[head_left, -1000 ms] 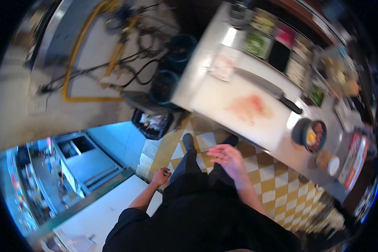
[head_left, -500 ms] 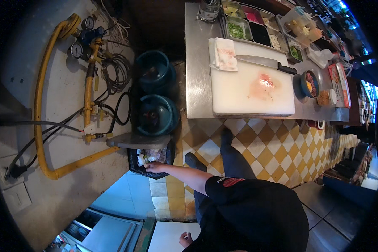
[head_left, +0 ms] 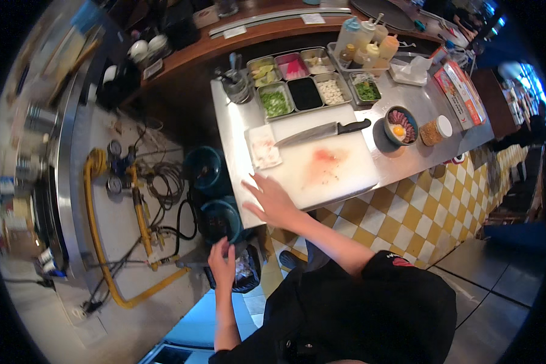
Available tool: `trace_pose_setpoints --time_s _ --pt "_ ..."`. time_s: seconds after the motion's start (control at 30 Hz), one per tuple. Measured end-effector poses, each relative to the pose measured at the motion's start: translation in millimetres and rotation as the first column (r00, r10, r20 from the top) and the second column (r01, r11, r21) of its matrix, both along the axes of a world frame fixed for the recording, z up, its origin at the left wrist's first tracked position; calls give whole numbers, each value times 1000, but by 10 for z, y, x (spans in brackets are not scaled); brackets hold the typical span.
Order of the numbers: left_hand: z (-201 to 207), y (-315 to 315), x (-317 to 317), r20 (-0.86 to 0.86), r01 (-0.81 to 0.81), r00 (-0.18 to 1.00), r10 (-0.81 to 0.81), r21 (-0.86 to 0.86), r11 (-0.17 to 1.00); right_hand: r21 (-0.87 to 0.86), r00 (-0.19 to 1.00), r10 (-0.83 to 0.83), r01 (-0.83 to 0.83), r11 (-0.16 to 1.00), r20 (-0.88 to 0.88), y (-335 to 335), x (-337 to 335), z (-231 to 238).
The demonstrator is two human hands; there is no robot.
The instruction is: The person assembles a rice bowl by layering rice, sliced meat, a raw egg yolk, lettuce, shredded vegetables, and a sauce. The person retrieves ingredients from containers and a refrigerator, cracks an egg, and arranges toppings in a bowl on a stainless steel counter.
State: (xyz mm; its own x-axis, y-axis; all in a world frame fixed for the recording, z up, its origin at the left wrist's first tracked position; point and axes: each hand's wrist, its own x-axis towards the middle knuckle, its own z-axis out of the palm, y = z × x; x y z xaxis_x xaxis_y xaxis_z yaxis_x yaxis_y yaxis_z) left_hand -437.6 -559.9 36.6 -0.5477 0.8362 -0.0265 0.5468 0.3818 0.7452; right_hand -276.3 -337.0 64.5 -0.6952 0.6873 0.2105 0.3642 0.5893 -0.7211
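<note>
Seemingly mid-reach, with right hand (head_left: 270,203) wide and empty near the cloth (head_left: 264,147) on the cutting board (head_left: 297,173), left hand (head_left: 222,262) loosely curled by a bin (head_left: 249,284); likely calls for grasping the cloth.

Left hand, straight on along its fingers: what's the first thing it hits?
Looks like the nearer of the two teal buckets. In the picture the left hand's fingertips point up toward it. Depth is unclear from one view, so the hand may pass above it instead of touching.
</note>
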Motion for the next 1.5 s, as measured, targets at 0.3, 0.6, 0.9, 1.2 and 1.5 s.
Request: trace_pose_setpoints --time_s 0.3,0.6,0.9,1.2,1.5 --pt "263 3031 -26 -418 499 767 -487 -90 862 126 915 -12 -43 991 404 425 -67 -509" --pt "-295 3383 -607 333 456 861 -384 -173 873 -520 928 -316 173 836 -199 772 -250 -731" --pt "-343 3697 -705 775 440 632 -13 -345 829 -788 883 -454 194 584 -119 1004 -375 -893" --pt "-545 3754 -741 214 524 846 -488 -172 834 300 797 -356 230 926 488 545 -430 -616" --pt "-126 3603 -380 -56 541 836 -547 -93 836 -276 937 -288 228 934 -199 434 840 -377"
